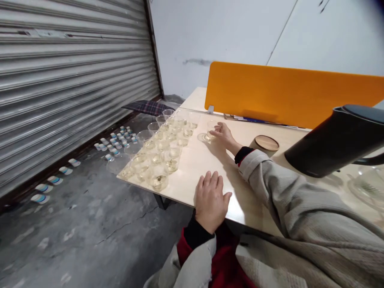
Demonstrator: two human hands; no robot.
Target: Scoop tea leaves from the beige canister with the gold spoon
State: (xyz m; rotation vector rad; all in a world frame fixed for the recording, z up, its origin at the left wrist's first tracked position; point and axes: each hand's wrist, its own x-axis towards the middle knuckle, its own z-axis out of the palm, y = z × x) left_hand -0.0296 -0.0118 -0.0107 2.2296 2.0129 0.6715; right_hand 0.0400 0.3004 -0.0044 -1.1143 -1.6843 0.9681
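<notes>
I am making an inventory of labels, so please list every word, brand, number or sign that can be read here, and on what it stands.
No text can be read in this picture.
Small lids or caps on the floor: blue and white bands only, too small to read.
Black kettle: no marking shows.
Round container with wooden lid: no label shows.
Orange divider panel: plain.
</notes>
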